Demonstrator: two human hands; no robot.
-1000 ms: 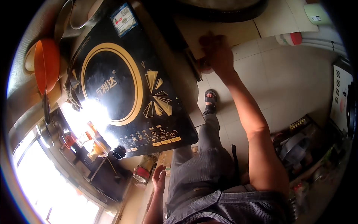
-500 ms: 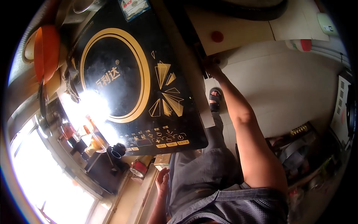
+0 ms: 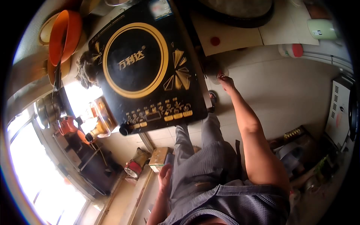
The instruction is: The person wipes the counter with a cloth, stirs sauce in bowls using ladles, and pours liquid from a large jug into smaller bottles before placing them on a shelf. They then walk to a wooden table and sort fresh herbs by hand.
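My right hand [image 3: 226, 84] is stretched forward beside the induction cooker, its fingers pinched on the red part of a small, pale, see-through thing [image 3: 221, 74]. Shadow and small size hide what kind of thing that is. At my left side hangs my left hand [image 3: 165, 177], its fingers apart and loosely bent, with nothing visible in it. It is near a cardboard box [image 3: 159, 157]. A black induction cooker [image 3: 135, 80] with a gold ring and printed buttons lies before me, touched by neither hand.
An orange basin [image 3: 71, 37] and hanging pans [image 3: 48, 109] line the left, near a bright window [image 3: 41, 172]. Bottles [image 3: 101, 122] stand beside the cooker. A large round black-rimmed thing [image 3: 240, 22] is at the top. A low shelf with items [image 3: 296, 153] is at right.
My right hand has come out from the dark space beside the cooker, back and slightly right, with the see-through thing in its fingers. My view has shifted; my left hand stays low.
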